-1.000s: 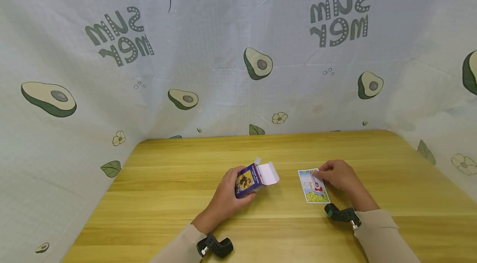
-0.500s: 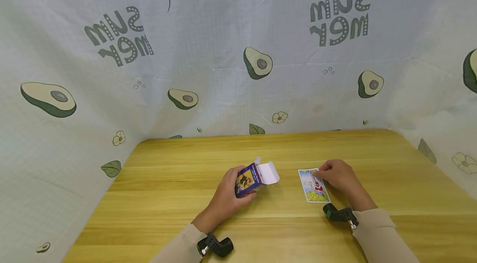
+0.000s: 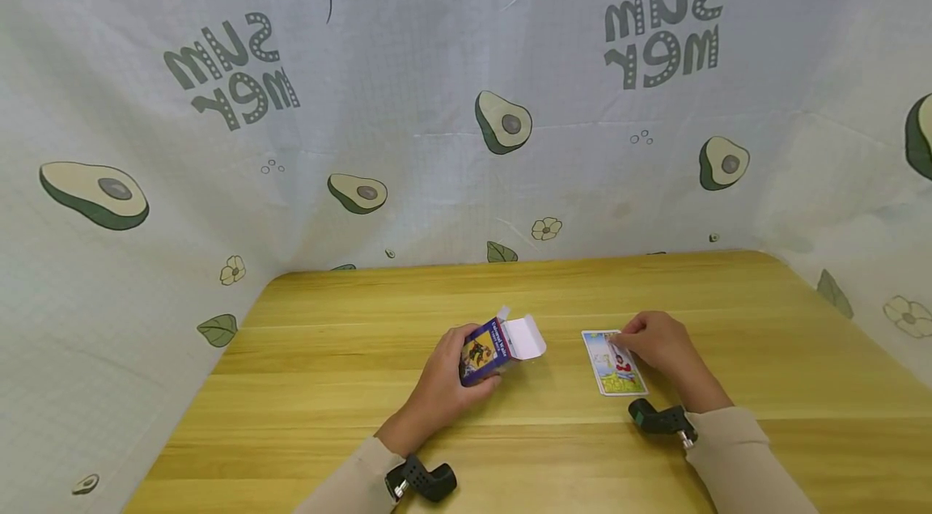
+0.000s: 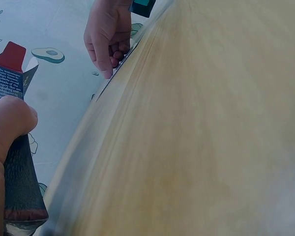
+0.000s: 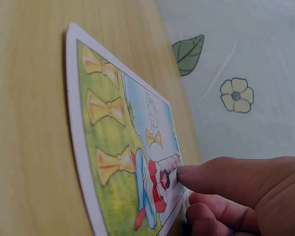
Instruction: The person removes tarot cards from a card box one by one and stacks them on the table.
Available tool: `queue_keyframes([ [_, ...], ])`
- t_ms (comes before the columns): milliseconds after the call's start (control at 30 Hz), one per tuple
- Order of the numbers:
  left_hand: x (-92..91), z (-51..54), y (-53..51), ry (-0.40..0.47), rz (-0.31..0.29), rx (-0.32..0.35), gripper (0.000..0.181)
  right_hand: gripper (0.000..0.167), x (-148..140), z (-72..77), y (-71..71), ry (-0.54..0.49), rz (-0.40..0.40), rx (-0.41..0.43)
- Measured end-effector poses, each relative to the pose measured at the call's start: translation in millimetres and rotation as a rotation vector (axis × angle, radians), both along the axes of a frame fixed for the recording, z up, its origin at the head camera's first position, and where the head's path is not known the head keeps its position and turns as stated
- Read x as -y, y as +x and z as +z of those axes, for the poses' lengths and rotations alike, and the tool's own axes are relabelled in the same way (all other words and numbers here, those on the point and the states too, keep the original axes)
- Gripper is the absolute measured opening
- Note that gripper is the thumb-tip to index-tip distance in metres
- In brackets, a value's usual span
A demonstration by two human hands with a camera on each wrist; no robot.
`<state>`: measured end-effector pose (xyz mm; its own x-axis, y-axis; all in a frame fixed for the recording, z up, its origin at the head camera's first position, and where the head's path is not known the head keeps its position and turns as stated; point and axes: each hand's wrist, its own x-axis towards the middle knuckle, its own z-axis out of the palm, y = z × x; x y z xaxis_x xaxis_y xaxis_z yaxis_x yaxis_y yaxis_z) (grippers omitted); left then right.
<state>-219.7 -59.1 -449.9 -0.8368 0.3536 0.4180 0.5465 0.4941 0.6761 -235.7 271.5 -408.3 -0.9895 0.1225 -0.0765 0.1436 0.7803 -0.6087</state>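
Note:
My left hand (image 3: pixel 442 378) holds a blue tarot card box (image 3: pixel 482 354) around its sides. The box tilts, with its white flap (image 3: pixel 526 338) folded out toward the right. In the left wrist view the thumb lies across the box's dark printed side (image 4: pixel 22 169). Further right, my right hand (image 3: pixel 666 348) pinches a tarot card (image 3: pixel 606 364) at its right edge, thumb on the face. Yellow cups and a figure in red and blue show on the card's face (image 5: pixel 108 130). Whether other cards lie under it is hard to tell. The box's inside is mostly hidden.
Both hands work over a wooden table (image 3: pixel 328 384). A pale cloth (image 3: pixel 422 61) with avocado prints hangs behind the table's far edge and along its sides. A black wrist camera (image 3: pixel 429 480) sits on the left wrist, another wrist camera (image 3: pixel 658 418) on the right.
My right wrist has shifted very slightly left, and the card's lower corner has moved a little to the right. My left hand and the box have stayed in place.

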Motion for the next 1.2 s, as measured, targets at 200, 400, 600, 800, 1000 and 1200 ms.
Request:
queue_keyframes([
  [200, -0.1, -0.6, -0.2, -0.005, 0.004, -0.007, 0.073, 0.029, 0.2, -0.3, 0.0, 0.002, -0.002, 0.001],
  [400, 0.6, -1.5, -0.5, -0.005, -0.001, -0.017, 0.073, 0.029, 0.3, -0.8, 0.0, 0.006, 0.002, -0.002],
  [600, 0.8, -2.3, -0.9, -0.003, -0.010, -0.025, 0.073, 0.030, -1.9, 1.4, 0.8, -0.018, 0.011, 0.018],
  [800, 0.5, -2.8, -1.3, -0.005, -0.019, -0.023, 0.074, 0.028, -2.2, 5.2, 2.9, -0.079, 0.006, 0.049],
  [1000, 0.2, -2.1, -0.8, -0.002, -0.019, -0.012, 0.074, 0.028, -1.9, 5.3, 3.1, -0.095, -0.016, 0.069],
  [1200, 0.5, -1.4, -0.6, -0.003, -0.014, -0.013, 0.074, 0.029, -3.2, 6.5, 2.9, -0.097, -0.012, 0.044],
])
